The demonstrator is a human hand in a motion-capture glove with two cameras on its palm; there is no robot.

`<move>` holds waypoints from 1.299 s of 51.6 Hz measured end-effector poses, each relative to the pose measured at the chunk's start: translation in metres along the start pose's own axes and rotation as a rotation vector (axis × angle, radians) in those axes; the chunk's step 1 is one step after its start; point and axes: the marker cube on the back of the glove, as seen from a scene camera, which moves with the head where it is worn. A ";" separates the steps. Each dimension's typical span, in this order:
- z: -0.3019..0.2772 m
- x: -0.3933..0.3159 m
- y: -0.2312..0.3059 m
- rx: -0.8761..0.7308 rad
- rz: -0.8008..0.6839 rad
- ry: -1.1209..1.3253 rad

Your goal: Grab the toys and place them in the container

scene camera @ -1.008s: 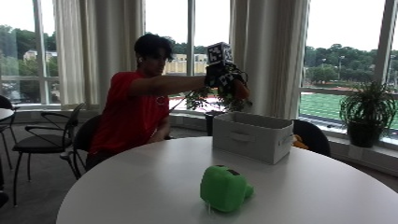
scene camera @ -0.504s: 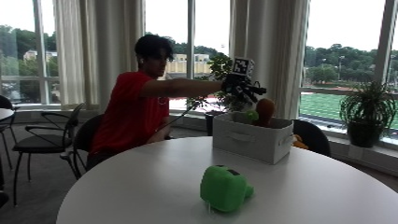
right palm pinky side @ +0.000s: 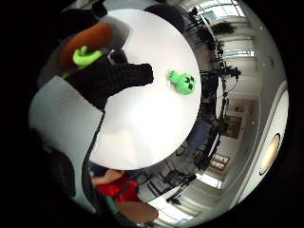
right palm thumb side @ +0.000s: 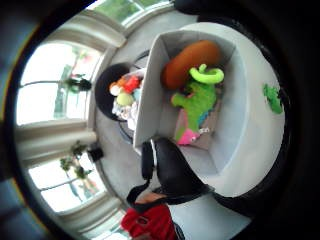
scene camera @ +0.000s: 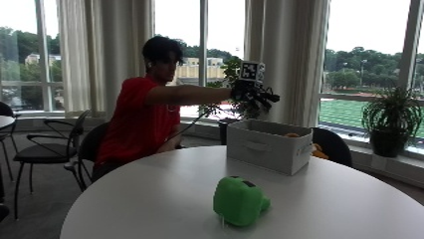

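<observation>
My gloved right hand [scene camera: 254,96] hovers above the white fabric container [scene camera: 268,145] at the far side of the round table [scene camera: 165,199], fingers spread and holding nothing. Inside the container lie a brown plush toy [right palm thumb side: 190,62], a green plush toy with a curled part [right palm thumb side: 200,95] and something pink [right palm thumb side: 186,135]. The brown toy [right palm pinky side: 85,40] also shows past a gloved finger [right palm pinky side: 114,78]. A green blocky plush toy [scene camera: 238,200] sits alone on the table nearer the front, apart from the container; both palm views show it [right palm pinky side: 183,81] [right palm thumb side: 272,97].
Behind the container stands a dark chair [scene camera: 331,144] holding several colourful toys [right palm thumb side: 125,90]. A potted plant [scene camera: 391,119] is on the sill at the right. Empty chairs [scene camera: 46,149] stand at the left. Wide bare tabletop surrounds the green toy.
The hand carried the brown and green toy down to the container, released it there, and has risen slightly with its fingers spread. The green blocky toy has not moved.
</observation>
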 end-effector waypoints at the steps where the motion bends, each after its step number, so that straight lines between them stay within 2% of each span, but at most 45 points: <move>1: 0.002 0.006 0.000 0.004 0.043 0.018; 5: 0.007 0.025 0.004 0.007 0.132 0.062; 8: 0.012 0.045 0.002 0.003 0.356 0.129; 11: 0.017 0.070 0.006 -0.006 0.474 0.161; 28: 0.047 0.241 0.071 -0.066 0.692 0.084; 33: 0.057 0.287 0.087 -0.063 0.742 0.023; 45: 0.083 0.339 0.100 -0.051 0.842 -0.015; 67: 0.109 0.408 0.076 -0.064 0.860 -0.016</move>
